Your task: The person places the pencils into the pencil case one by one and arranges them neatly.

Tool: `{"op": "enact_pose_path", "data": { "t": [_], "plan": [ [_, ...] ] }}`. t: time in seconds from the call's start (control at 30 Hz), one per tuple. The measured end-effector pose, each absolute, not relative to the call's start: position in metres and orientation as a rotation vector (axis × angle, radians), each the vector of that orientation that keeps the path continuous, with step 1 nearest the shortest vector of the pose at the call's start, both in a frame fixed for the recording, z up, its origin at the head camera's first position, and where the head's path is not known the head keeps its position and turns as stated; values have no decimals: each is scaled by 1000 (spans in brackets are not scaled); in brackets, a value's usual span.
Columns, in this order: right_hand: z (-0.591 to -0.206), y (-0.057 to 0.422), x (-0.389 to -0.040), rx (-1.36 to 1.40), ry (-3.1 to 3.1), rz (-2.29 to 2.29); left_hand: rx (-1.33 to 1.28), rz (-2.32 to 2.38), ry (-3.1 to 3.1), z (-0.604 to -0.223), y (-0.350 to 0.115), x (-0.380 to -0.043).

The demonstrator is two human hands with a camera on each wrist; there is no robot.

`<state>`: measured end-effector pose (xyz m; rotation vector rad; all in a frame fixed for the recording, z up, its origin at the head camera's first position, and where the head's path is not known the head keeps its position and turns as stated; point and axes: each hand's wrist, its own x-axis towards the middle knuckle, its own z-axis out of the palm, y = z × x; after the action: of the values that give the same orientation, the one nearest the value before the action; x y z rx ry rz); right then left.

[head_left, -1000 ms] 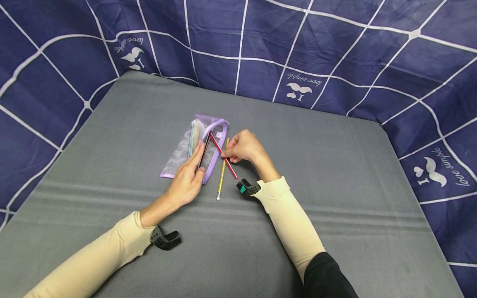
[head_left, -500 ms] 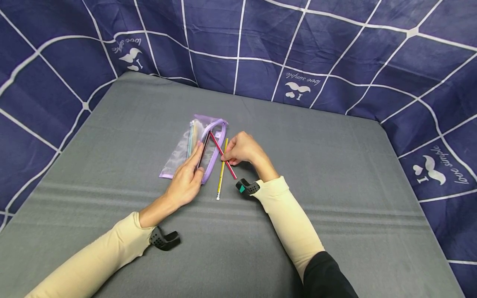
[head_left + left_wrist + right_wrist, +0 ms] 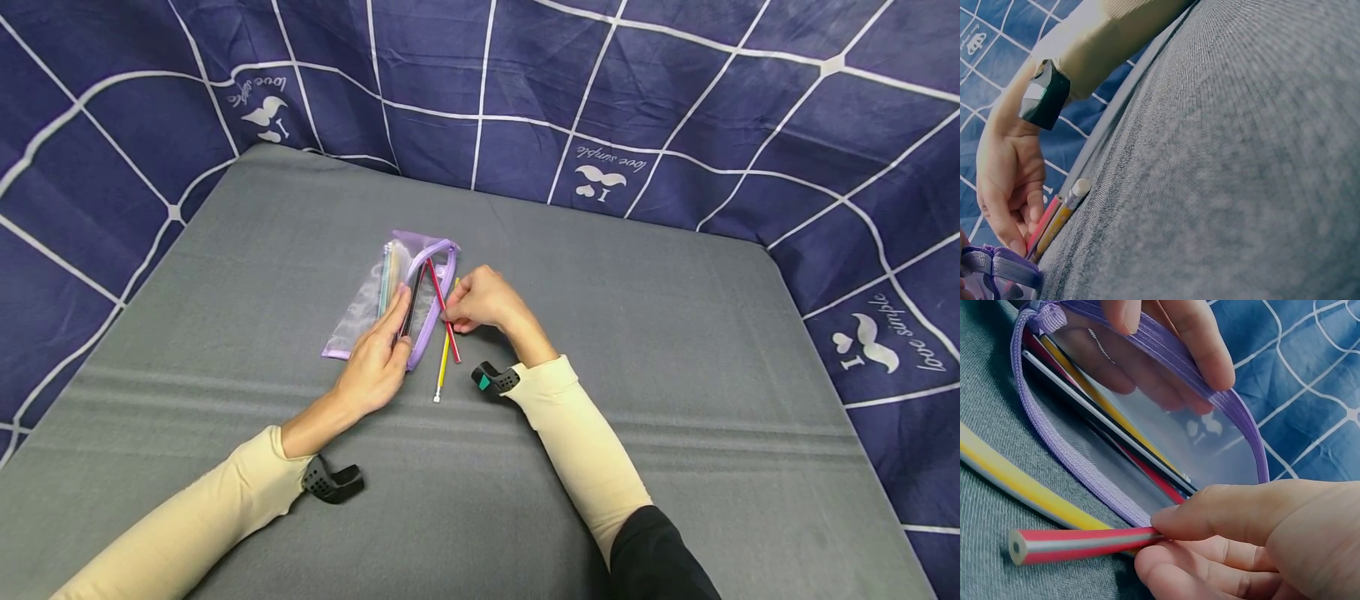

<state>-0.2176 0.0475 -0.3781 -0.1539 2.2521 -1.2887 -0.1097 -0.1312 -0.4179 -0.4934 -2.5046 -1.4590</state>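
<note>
A see-through pencil pouch (image 3: 351, 329) with purple zipper edging lies in the middle of the table, its mouth spread. My left hand (image 3: 372, 367) holds the upper edge of that mouth, fingertips over the purple band in the right wrist view. My right hand (image 3: 483, 300) pinches a red striped pencil (image 3: 1085, 544) between thumb and fingers. Its far end reaches into the pouch mouth, while its flat near end sticks out toward me. Beneath it a yellow pencil (image 3: 442, 371) with a white eraser lies on the table. Inside the pouch are black, red and yellow pencils (image 3: 1110, 419).
Several pale pencils (image 3: 387, 279) show through the pouch's left side. Grey cloth covers the table (image 3: 675, 375). A dark blue curtain (image 3: 540, 92) with white lines hangs along the back and sides. Each wrist wears a black camera mount (image 3: 333, 482).
The near end of the red pencil has swung left, so it now lies steeper across the yellow one. My right hand has shifted slightly left. My left hand stays in place.
</note>
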Motion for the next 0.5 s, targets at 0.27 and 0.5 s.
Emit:
{"op": "enact_pose_path", "data": {
  "t": [0.27, 0.5],
  "plan": [
    [-379, 43, -217, -133, 2273, -1293, -488, -1459, -2502, -417, -131, -109],
    [-381, 38, -217, -107, 2297, -1284, -483, -1465, -2510, -417, -131, -109]
  ]
}}
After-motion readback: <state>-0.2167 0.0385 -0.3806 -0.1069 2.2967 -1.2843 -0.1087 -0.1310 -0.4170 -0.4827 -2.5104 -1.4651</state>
